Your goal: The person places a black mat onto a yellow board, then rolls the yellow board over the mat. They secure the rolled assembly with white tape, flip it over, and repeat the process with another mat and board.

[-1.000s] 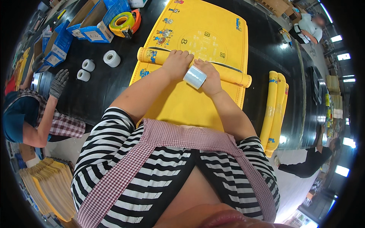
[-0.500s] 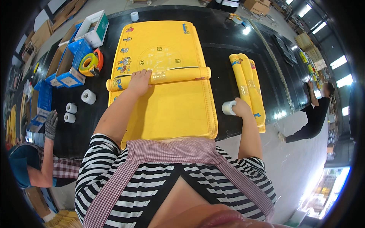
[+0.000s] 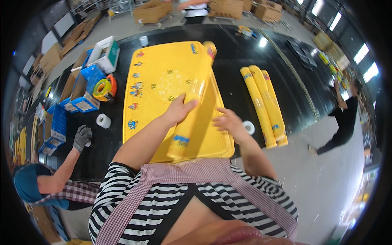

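My left hand (image 3: 179, 110) is closed round the middle of a rolled yellow mat (image 3: 201, 77), fingers behind it and thumb across it. The roll slants lengthwise over a stack of flat yellow mats (image 3: 157, 61) printed with small cartoon figures and a round pattern. To the right of the roll, my right hand (image 3: 228, 123) is open, fingers apart and holding nothing. Just beyond that hand a white tape roll (image 3: 248, 128) stands on the black table. Farther right lie several rolled yellow mats (image 3: 258, 104) side by side.
Left on the table (image 3: 228, 49) are blue cardboard boxes (image 3: 87, 102), a white-green box (image 3: 107, 57), coloured tape rolls (image 3: 103, 89) and a white roll (image 3: 103, 121). A co-worker's gloved hand (image 3: 82, 138) reaches in at the left. Another person (image 3: 345, 114) stands right.
The rolled mat has swung from lying crosswise to lengthwise, turned by my left hand. My right hand has let go of the tape roll and moved left. The co-worker's gloved hand has shifted right.
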The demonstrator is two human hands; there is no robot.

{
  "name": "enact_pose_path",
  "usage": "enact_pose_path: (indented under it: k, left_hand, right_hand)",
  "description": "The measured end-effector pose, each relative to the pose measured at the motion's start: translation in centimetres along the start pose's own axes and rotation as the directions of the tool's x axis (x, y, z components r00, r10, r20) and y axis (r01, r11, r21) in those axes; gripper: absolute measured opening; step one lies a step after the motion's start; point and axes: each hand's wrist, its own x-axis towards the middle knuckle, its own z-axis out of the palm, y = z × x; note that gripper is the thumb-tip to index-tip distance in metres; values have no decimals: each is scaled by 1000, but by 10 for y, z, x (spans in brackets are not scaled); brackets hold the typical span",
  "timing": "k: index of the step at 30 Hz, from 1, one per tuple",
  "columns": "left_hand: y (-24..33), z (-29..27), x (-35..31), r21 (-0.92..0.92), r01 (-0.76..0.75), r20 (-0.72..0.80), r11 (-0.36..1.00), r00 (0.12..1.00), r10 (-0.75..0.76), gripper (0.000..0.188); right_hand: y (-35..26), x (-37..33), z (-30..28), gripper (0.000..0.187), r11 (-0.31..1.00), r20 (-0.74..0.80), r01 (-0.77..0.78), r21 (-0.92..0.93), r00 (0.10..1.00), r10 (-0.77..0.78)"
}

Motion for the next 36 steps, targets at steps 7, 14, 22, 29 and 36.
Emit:
enact_pose_path:
  k: [7,14,22,29,36]
  left_hand:
    - [-22,0,-30,202,-433,241,879,892,384,66]
    - [-152,-99,-153,880,111,-269,462,918,292,46]
    - [-178,-130,-188,453,527,-760,719,650,2,95]
    - [-184,-136,-186,433,481,-789,762,611,63,96]
    - [-187,-131,-180,419,457,-786,785,615,61,91]
  right_hand:
    - [-27,-6,-12,71,953,-224,164,255,969,-107]
    - [-35,-83,-189,91,733,-434,-107,-672,859,-272]
    - [62,-54,-259,84,307,-676,-622,-720,729,-107]
    - [62,-49,-264,80,281,-620,-566,-775,766,-168]
    - [44,-67,-244,110,139,-678,-668,-731,733,-45]
